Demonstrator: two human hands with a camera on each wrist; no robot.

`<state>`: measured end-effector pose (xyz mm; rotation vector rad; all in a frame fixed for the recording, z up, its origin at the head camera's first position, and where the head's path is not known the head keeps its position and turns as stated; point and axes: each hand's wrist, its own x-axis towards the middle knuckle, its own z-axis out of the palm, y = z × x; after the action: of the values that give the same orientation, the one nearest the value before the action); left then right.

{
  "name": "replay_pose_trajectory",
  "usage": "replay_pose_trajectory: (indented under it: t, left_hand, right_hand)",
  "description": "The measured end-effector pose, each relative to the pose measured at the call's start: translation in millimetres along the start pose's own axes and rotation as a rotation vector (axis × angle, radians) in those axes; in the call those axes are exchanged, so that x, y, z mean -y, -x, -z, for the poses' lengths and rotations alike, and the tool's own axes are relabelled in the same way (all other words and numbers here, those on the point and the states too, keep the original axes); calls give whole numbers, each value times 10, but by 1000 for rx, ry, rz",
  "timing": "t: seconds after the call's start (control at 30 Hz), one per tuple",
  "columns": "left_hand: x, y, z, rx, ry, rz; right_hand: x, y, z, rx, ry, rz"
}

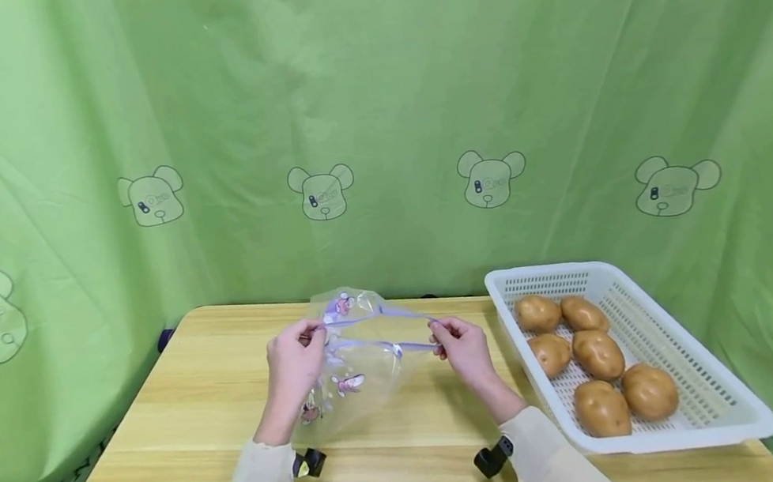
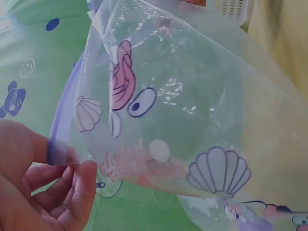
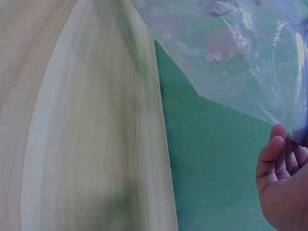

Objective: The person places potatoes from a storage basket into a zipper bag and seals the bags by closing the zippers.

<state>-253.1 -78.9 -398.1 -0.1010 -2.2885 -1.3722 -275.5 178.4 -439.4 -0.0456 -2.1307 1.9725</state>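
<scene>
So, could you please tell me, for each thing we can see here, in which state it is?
Plastic bag: held with its mouth open, see-through, no contents visible
Left hand: pinches one end of the bag's mouth
Right hand: pinches the other end
Potatoes: six, whole and unpeeled, lying in the basket
Basket: upright on the table, uncovered, partly filled
Curtain: hanging, creased

A transparent plastic zip bag (image 1: pixel 373 374), printed with pale scallop shells (image 2: pixel 219 173) and pink cartoon figures (image 1: pixel 349 384), is held up between six and seven o'clock from the head view's centre. Its lilac closure strips (image 1: pixel 414 346) stretch from nine to three o'clock, parted into a narrow gape, the creased film spreading toward seven.
</scene>
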Motion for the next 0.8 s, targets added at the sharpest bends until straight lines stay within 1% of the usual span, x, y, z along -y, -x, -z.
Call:
replay_pose_trajectory:
  t: [0.17, 0.27, 0.37, 0.53, 0.67, 0.8]
  left_hand:
    - [3, -31, 66, 5, -9, 26]
    - [15, -46, 89, 0, -19, 22]
    - [36, -59, 98, -3, -31, 7]
    - [80, -72, 97, 11, -39, -12]
    - [116, -81, 93, 11, -49, -10]
    - [128, -89, 99, 28, -53, 9]
  right_hand:
    - [-11, -1, -14, -13, -4, 18]
    - [-29, -14, -12, -13, 5, 17]
    - [-53, -38, 3, -16, 12, 18]
    - [-82, -77, 32, -20, 9, 38]
    - [-119, -87, 40, -7, 6, 37]
    - [-166, -80, 42, -2, 2, 22]
